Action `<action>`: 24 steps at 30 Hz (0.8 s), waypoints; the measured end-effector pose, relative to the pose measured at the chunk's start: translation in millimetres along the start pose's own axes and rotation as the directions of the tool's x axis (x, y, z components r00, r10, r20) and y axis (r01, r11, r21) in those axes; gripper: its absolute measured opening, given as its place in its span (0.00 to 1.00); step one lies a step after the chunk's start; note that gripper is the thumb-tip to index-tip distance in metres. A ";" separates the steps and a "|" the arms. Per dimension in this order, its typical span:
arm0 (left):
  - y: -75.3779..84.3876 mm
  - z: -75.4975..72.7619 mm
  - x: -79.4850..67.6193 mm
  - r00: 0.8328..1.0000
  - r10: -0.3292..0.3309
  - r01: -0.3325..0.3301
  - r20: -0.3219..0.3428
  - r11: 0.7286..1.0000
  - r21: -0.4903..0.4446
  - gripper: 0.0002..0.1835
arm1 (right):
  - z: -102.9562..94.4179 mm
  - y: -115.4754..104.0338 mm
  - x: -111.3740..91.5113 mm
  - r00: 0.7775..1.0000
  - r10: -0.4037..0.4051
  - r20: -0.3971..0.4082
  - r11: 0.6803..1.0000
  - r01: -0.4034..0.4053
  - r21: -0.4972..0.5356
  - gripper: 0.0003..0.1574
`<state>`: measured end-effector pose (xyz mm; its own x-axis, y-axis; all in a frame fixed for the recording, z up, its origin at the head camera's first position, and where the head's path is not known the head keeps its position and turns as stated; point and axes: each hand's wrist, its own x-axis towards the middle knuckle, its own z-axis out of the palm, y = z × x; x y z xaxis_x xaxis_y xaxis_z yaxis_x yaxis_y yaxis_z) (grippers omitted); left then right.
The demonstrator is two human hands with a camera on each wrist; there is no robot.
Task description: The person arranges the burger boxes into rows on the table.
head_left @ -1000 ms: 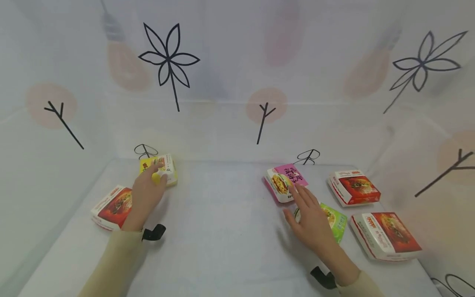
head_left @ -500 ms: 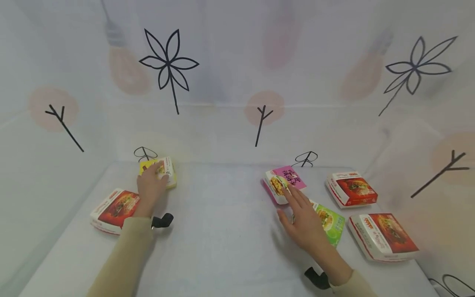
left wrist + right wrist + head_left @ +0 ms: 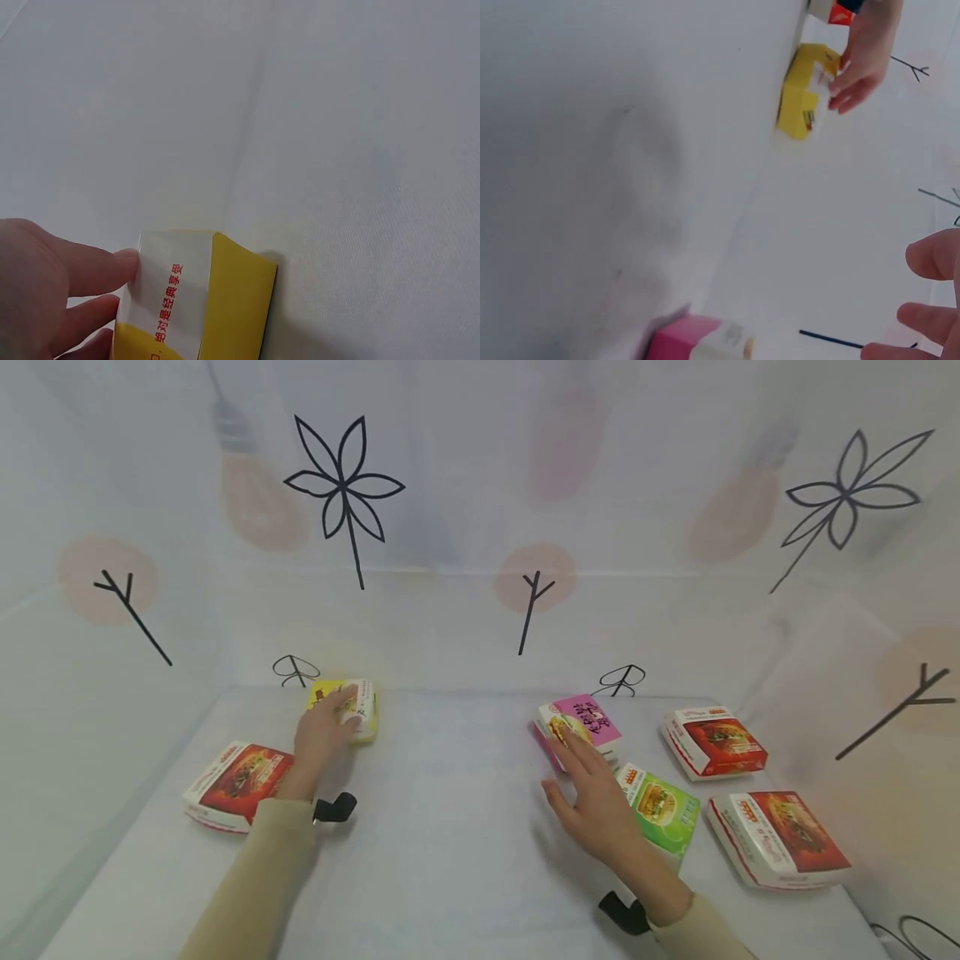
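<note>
Left hand (image 3: 322,735): fingers over the top of the yellow box (image 3: 367,712), thumb at its edge; cannot tell whether it grips or merely rests there. The box lies under the fingertips, at the table's far left. Right hand (image 3: 596,806): fingers extended and spread, holding nothing; pink box (image 3: 588,718) just beyond the fingertips and partly covered by them in the head view. Right wrist view shows these fingers apart from that box. Left wrist view alone gives the yellow box's red lettering legibly. Green box (image 3: 663,814) beside the right hand, partly hidden by it. Left red box (image 3: 243,785) overlapped by the left forearm. Two more red-and-white boxes (image 3: 716,743) at far right.
</note>
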<state>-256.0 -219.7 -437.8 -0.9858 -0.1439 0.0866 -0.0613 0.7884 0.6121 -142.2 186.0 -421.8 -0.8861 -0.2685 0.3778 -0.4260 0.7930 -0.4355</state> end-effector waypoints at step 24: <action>5.9 10.5 -12.8 0.985 0.076 -0.056 0.152 0.989 -0.134 0.30 | 34.5 -23.4 37.5 0.997 -0.072 0.038 0.988 0.066 0.140 0.36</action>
<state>-245.4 -207.0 -443.5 -0.9999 0.0091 0.0130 0.0156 0.7080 0.7060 -171.7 138.5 -425.6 -0.8596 -0.3455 0.3766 -0.5047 0.6893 -0.5198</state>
